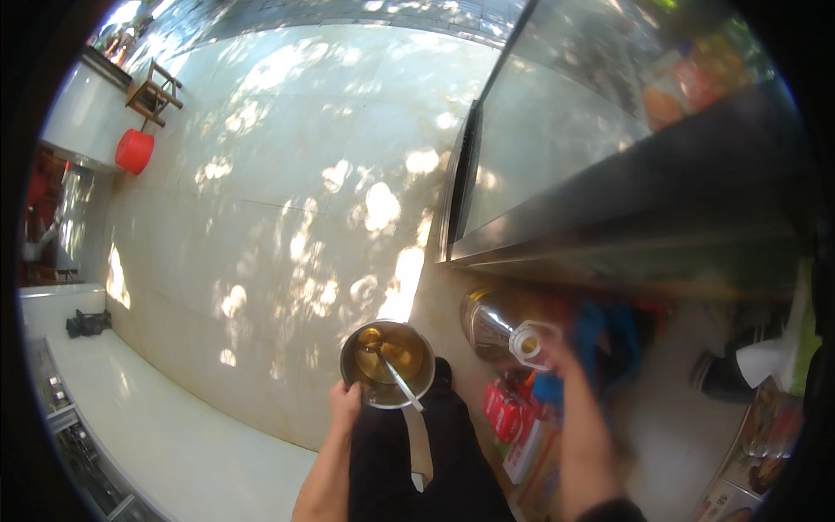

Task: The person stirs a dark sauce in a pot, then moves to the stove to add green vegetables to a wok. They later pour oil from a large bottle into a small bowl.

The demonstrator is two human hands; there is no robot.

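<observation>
My left hand point(346, 399) grips the rim of a round metal pot point(427, 372) at the lower middle. Yellowish liquid lies in the pot, and a metal ladle point(399, 378) leans in it with its handle over the near rim. To the right, my right hand point(554, 355) is at the white plastic neck and handle of a large plastic jug or bottle point(486, 326). The white mouth point(525, 342) faces up towards the camera. My right fingers are blurred, and part of the grip is hidden.
A glass-sided cabinet point(554, 222) with a dark frame stands at the right. Red packages point(509, 411) and cardboard boxes point(541, 476) lie beside my right leg. At the far left are a red stool or bucket point(135, 151) and a wooden stool point(153, 94) on the tiled floor point(261, 228).
</observation>
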